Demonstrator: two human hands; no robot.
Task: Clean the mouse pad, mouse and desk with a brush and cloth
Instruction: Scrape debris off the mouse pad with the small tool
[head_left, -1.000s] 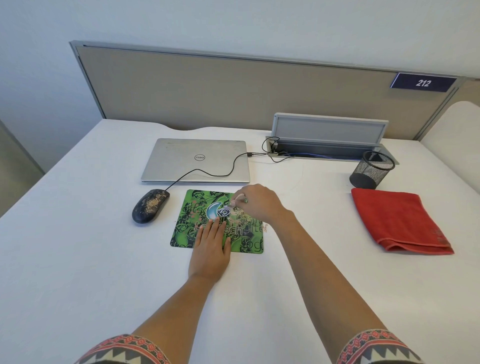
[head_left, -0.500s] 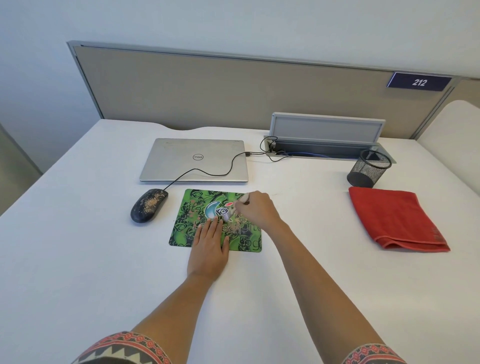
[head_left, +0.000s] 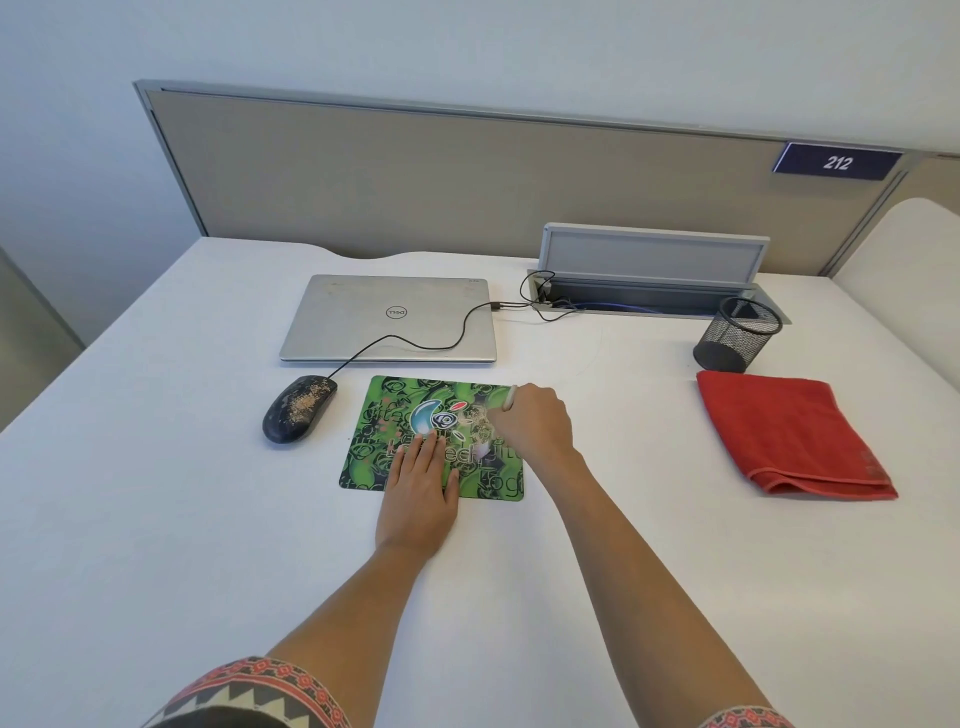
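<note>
We see the right hand (head_left: 536, 423) with its fingers (head_left: 521, 413) curled round a brush (head_left: 511, 398). The pale handle end pokes out above the knuckles, and the bristle end is a blur over the mouse pad (head_left: 371, 441). The left hand (head_left: 418, 499) lies flat, fingers straight, pressing the pad's near part. Crumbs (head_left: 479, 420) speckle the pad's middle and the mouse (head_left: 298, 415) just left of it. The red cloth (head_left: 789, 436) lies folded well to the right on the desk (head_left: 156, 519), near a mesh cup (head_left: 737, 332).
</note>
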